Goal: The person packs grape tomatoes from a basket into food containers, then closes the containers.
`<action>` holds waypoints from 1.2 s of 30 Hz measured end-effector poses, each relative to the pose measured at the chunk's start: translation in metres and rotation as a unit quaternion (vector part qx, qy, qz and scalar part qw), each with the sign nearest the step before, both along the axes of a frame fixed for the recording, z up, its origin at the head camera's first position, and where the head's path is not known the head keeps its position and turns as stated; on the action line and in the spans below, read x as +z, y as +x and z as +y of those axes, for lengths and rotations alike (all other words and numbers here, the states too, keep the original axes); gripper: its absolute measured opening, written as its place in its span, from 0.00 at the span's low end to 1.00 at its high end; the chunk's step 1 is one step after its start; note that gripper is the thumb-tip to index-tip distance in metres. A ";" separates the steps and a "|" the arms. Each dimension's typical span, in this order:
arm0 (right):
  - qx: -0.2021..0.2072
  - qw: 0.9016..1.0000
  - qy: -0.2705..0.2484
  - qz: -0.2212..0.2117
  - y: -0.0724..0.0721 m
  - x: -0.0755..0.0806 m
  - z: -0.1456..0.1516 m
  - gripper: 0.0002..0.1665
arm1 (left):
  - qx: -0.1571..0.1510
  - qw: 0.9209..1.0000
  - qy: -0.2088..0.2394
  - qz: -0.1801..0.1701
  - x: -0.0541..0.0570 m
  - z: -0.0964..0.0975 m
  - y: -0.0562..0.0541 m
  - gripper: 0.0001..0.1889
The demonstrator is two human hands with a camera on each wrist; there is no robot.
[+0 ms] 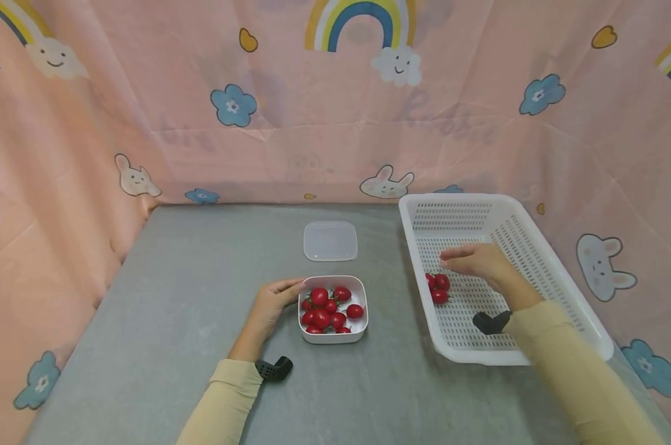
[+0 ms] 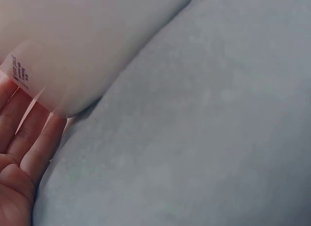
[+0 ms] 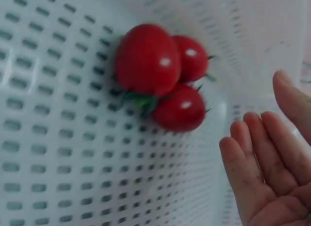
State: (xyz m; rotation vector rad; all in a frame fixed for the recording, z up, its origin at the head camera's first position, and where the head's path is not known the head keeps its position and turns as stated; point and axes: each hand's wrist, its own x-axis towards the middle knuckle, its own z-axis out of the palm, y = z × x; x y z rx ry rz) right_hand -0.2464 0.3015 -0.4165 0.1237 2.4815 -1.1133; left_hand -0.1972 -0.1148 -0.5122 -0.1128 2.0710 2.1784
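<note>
My left hand (image 1: 271,306) rests its straight fingers against the left side of a small white container (image 1: 335,339). In the left wrist view the fingers (image 2: 29,126) touch the container's pale wall, which bears dark print. Several cherry tomatoes (image 1: 321,318), red with green stems, lie inside it. My right hand (image 1: 482,262) is over a white perforated basket (image 1: 480,357), fingers extended and nothing in its grasp. Three cherry tomatoes (image 3: 148,60) cluster by the basket's left wall, and the right wrist view shows them apart from the fingers (image 3: 243,163).
A clear rectangular lid (image 1: 331,241) lies flat behind the container. The grey table (image 1: 162,321) meets a pink patterned curtain (image 1: 290,148) at the back and sides. The basket's raised walls stand at the right, near the curtain.
</note>
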 end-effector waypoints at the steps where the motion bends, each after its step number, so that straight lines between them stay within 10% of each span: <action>1: 0.005 1.000 0.005 -0.005 -0.001 -0.002 0.001 0.37 | 0.002 1.000 0.002 -0.001 0.000 0.000 0.000 0.16; 23: 0.028 0.998 0.040 -0.028 -0.011 -0.028 0.006 0.33 | 0.002 1.000 -0.003 -0.003 0.000 0.000 0.000 0.17; 36: -0.031 0.999 -0.032 0.016 -0.006 0.021 -0.012 0.45 | -0.003 1.000 -0.009 0.002 -0.002 -0.002 -0.001 0.17</action>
